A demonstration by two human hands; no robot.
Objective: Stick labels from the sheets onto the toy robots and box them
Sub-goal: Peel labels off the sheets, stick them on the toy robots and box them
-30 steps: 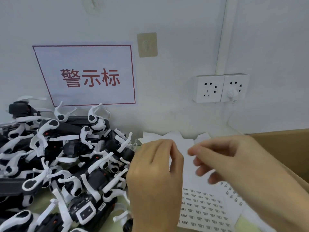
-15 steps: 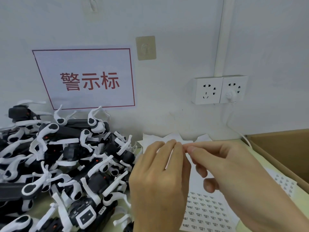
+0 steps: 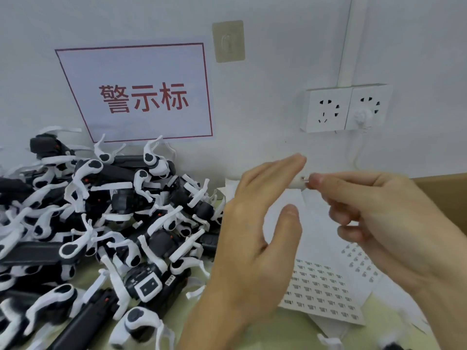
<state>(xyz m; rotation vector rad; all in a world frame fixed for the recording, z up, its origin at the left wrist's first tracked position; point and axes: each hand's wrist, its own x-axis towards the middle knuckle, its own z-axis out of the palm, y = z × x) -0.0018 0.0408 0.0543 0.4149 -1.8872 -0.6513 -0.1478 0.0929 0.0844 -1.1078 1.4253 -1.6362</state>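
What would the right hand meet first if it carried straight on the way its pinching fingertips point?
The left hand. The right hand points leftward with a small label pinched, and the left hand's raised fingers lie just ahead, though depth is unclear.

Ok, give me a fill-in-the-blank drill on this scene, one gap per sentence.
1. The right hand pinches a small ____ at its fingertips.
2. The toy robots lie heaped to the ____ of both hands.
3. The lettering on the wall sign is ____ in colour.
4. The left hand has its fingers ____ and holds nothing.

Missing words: label; left; red; straight
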